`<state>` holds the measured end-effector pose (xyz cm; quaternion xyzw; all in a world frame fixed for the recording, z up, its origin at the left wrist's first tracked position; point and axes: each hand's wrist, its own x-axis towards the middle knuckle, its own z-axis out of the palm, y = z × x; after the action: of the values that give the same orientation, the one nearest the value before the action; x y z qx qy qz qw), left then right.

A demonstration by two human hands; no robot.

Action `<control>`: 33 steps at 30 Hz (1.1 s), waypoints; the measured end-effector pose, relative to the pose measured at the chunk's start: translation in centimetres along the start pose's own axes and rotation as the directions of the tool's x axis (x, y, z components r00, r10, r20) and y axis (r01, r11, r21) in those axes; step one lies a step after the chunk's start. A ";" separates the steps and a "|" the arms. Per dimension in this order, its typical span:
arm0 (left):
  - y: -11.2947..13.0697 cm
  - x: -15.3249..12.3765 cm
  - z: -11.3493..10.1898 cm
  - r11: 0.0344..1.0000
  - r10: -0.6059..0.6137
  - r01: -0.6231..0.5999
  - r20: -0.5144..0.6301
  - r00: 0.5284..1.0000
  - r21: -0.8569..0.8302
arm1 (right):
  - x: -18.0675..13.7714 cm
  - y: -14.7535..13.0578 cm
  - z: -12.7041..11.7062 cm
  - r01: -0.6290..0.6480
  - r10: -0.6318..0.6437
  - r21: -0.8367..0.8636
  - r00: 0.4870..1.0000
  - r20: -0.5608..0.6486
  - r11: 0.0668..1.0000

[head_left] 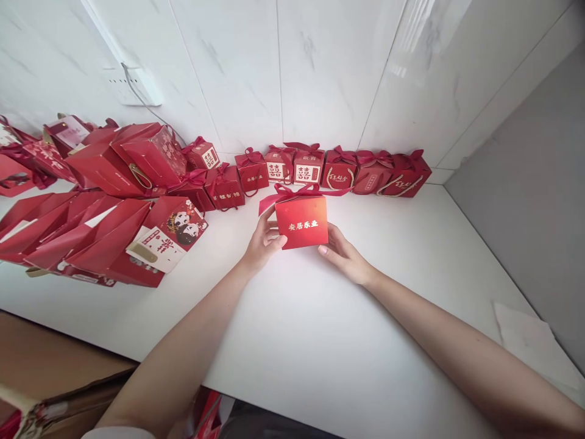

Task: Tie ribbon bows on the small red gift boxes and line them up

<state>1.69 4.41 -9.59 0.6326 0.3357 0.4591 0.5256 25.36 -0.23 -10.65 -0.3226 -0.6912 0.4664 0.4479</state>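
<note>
Carton (pixel 50 360) is sitting nearest, well L of the red box (pixel 301 213), off the near edge of the white surface (pixel 320 329). Paper (pixel 525 335) is lying R of the red box, nearer. L hand (pixel 265 244) is clamping the red box's L side, thumb on front; R hand (pixel 340 250) is clamping its R side, thumb by btm corner. So red box is being held b/w both, over mid surface, front reading 安居乐业, w/ ribbon bow (pixel 299 192) on top. Can't tell if base is touching surface.

L of red box, a cartoon-couple box (pixel 185 222) is leaning w/ a white tag (pixel 158 250); tag's chars too small. Behind red box, to L, a ribboned box (pixel 228 192) is showing 程似锦, 1st char hidden; small box (pixel 253 172), also 安居乐业. Directly behind, two boxes (pixel 308 164) are showing 囍. Behind-R, rope-handled box (pixel 339 174) is reading 百年好合. Farthest, power strip (pixel 134 86) is resting against the wall (pixel 320 73), behind-L.
</note>
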 end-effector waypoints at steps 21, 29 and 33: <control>-0.6 -0.4 0.4 0.987 -0.059 0.079 0.141 0.988 -0.142 | -0.9 -2.0 2.9 0.086 -0.265 -0.729 0.955 -0.134 0.679; 0.6 -0.3 0.7 0.862 -0.234 0.199 -0.018 0.972 -0.465 | -1.4 -2.3 2.3 0.413 -0.422 -0.732 0.887 0.187 0.543; 1.5 -0.2 -0.4 0.714 -0.306 0.231 0.003 0.952 -0.660 | -1.4 -2.0 2.3 0.465 -0.455 -0.721 0.860 0.230 0.514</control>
<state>1.14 4.06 -8.17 0.3281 0.2701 0.4988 0.7553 23.73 -2.98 -9.57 -0.2816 -0.8833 0.0014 0.3748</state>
